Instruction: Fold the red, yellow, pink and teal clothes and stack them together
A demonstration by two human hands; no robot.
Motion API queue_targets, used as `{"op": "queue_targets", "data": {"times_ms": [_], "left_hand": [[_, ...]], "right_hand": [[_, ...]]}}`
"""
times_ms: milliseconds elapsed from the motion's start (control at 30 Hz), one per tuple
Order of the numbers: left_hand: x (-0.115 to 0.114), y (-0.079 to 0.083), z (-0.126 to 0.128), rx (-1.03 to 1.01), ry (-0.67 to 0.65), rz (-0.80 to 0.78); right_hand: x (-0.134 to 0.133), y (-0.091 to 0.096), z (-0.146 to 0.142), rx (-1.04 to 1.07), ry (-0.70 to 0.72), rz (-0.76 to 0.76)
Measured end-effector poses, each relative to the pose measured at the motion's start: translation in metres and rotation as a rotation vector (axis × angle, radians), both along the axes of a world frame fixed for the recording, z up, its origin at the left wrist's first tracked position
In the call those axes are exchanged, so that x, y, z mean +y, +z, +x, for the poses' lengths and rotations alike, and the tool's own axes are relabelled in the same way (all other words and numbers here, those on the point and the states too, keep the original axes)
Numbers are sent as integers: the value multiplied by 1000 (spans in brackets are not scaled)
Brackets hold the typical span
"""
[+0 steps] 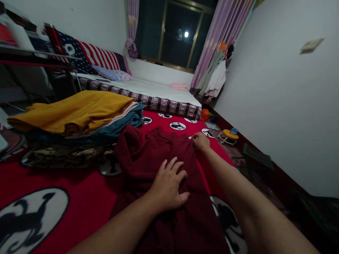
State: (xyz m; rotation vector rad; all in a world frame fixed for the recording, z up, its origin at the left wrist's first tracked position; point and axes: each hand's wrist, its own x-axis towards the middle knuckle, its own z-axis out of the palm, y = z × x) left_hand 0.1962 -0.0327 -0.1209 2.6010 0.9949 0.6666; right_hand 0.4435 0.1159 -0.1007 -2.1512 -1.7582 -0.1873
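Observation:
A dark maroon garment (159, 155) lies spread over a red bedsheet (87, 190) printed with black-and-white cartoon circles. My left hand (169, 185) rests flat on the middle of the garment, fingers stretched out and slightly apart. My right hand (200, 141) reaches farther out and pinches the garment's far right edge with closed fingers. A pile of folded clothes sits to the left, with a yellow piece (71, 111) on top and a teal one (124, 123) beneath it.
A camouflage-patterned cloth (63, 155) lies in front of the pile. Beyond is a second bed (148, 90) with a flag-pattern pillow (92, 56). A small yellow stool (229, 135) and a dark folding chair (256, 158) stand on the floor at right, by the white wall.

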Motion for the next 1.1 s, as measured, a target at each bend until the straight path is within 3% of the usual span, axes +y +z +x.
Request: {"op": "queue_targets", "data": {"times_ms": [100,200,300,400,467,567,700,867,967,1100], "left_hand": [[-1,-1,0,-9,13,-7],[-2,-3,2,-21,69,-17],[2,-1,6,-22,208,-83],[11,2,7,1,339,-166],[19,3,5,33,343,-178],[30,3,1,78,291,-161],[35,-1,-4,83,247,-101],[33,-6,-8,21,203,-57],[29,-4,-10,-154,145,-14],[8,6,-22,-382,-73,102]], "right_hand": [[-4,-3,-13,-20,-30,-9],[-19,5,-29,-53,-34,126],[-42,4,-50,-49,148,213],[-61,-12,-67,-15,453,88],[-67,-24,-74,14,524,-26],[-67,-33,-79,23,455,-155],[-82,-27,-83,-18,342,-247],[-152,-28,-85,-56,353,-230],[-203,-27,-86,-22,379,-203],[-264,-19,-97,127,490,-24]]}}
